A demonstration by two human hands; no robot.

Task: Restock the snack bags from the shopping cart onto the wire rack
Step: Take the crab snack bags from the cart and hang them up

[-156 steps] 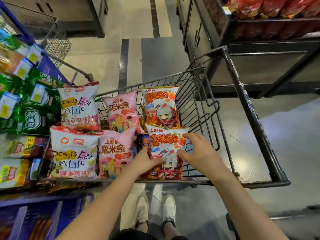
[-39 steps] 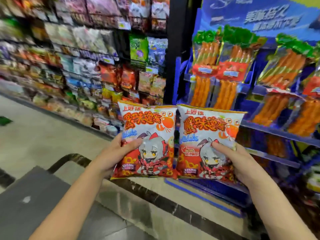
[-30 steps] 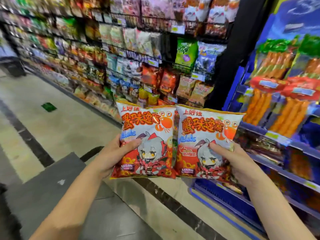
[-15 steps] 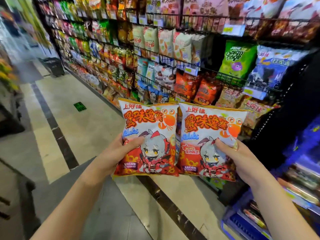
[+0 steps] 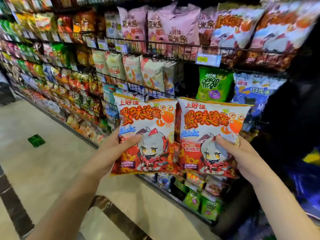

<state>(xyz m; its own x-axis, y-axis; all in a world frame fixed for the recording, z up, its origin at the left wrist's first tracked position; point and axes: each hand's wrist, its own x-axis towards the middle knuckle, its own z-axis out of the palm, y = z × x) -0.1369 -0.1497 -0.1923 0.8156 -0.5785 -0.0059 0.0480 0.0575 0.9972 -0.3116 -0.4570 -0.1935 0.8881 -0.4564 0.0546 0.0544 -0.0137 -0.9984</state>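
- Although held up close to the wire rack [image 5: 173, 45], not yet shelved: two crab-flavour snack bags, upright and side by side, inner edges touching or nearly so.
- Left hand [image 5: 112, 151] grasping the left crab snack bag [image 5: 147, 122] at its lower left side, thumb across the front; right hand [image 5: 242, 156] grasping the right crab snack bag [image 5: 211, 125] likewise at its lower right.
- Looks mid-carry, with both placings left to do; likely bound for the top tier, next to the blurred orange-and-white bags [image 5: 242, 26] of similar print.
- No shopping cart in view, so no telling how many remain.
- Rack tiers packed: pink bags [image 5: 161, 23] above, green onion rings bag [image 5: 213, 84] just behind the pair, yellow price tag [image 5: 207, 58] on the wire rail.
- Underfoot, pale polished floor [image 5: 43, 170] with dark strips and a green floor sticker [image 5: 36, 140]; stocked aisle running off leftward.
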